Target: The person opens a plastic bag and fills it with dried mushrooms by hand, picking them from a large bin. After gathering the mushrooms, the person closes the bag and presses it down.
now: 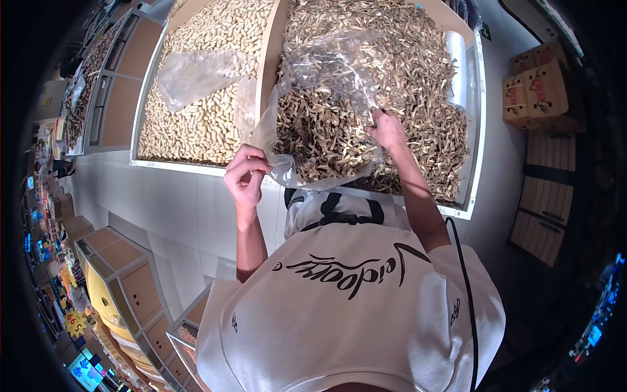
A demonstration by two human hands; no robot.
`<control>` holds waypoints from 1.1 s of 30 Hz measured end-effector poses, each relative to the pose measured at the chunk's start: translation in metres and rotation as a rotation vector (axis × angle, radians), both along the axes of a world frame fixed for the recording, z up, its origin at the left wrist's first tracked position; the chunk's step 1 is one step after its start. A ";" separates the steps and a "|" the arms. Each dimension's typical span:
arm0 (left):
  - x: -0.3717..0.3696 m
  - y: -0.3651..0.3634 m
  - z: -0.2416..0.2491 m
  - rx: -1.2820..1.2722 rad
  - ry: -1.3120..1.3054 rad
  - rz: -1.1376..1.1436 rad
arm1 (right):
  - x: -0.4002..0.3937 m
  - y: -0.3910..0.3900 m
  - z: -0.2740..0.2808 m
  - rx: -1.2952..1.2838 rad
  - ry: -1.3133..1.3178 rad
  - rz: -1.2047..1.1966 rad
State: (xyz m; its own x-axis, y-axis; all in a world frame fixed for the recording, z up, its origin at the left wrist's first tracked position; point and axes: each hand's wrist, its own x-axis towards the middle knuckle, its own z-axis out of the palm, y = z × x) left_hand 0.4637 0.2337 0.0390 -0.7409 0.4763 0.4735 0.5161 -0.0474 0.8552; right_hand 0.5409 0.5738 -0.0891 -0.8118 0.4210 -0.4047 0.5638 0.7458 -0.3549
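Observation:
A large clear plastic bag (283, 171) is spread over a bin of brown dried strips (424, 98), its mouth held wide between my two hands. My left hand (245, 175) pinches the bag's near-left edge at the bin's front, thumb against fingers. Over the strips, my right hand (390, 132) is closed on the right side of the film, fingertips pointing away from me. Many strips show through or beneath the thin plastic.
Left of a wooden divider (272, 59), unshelled peanuts (196, 137) fill the other compartment, with another clear bag (196, 77) lying on them. A white roll (456, 68) stands along the bin's right wall. Cardboard boxes (542, 91) are stacked farther right.

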 end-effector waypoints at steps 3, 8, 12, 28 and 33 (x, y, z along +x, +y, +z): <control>0.001 0.000 0.000 -0.005 -0.004 -0.007 | 0.003 -0.004 -0.001 0.058 0.071 0.021; 0.000 0.000 0.000 -0.012 -0.014 -0.016 | -0.004 -0.002 -0.007 -0.029 -0.034 -0.030; -0.001 -0.002 0.000 -0.006 -0.014 -0.017 | -0.003 0.002 -0.024 0.047 0.027 0.058; 0.000 -0.010 -0.001 0.044 -0.089 0.028 | -0.034 -0.044 0.037 -0.411 0.447 0.161; -0.001 -0.016 0.001 0.028 -0.036 0.065 | -0.042 -0.049 0.049 -0.247 0.374 0.087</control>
